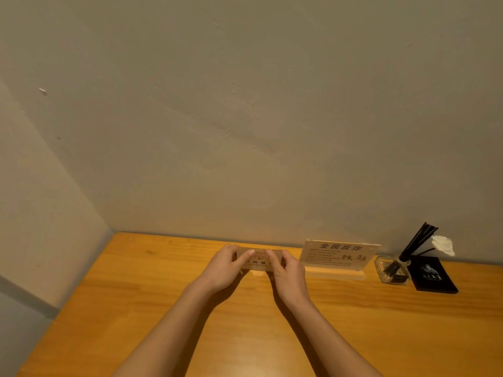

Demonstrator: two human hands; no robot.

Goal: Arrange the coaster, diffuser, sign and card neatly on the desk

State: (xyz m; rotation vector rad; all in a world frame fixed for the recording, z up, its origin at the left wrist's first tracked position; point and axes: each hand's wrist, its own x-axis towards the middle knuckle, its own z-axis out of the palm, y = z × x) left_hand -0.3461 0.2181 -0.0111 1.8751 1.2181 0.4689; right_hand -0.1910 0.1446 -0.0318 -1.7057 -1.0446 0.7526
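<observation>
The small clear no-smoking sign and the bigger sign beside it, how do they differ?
The small clear acrylic no-smoking sign is held by both hands; the larger text-covered sign in a wooden base stands untouched. The small one is narrower and carries a red symbol. Both stand upright near the wall.

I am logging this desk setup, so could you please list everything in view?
No-smoking sign: one, clear, back centre of desk, held by both hands.
Notice card: one, pale, upright in wooden base, right of the sign.
Diffuser: one, clear glass with black reeds, white flower, far right.
Coaster: one, black, flat beside the diffuser.
Desk: one, orange-brown wood.
Wall: beige, behind.
Left hand, right hand: two, gripping the sign's ends.
</observation>
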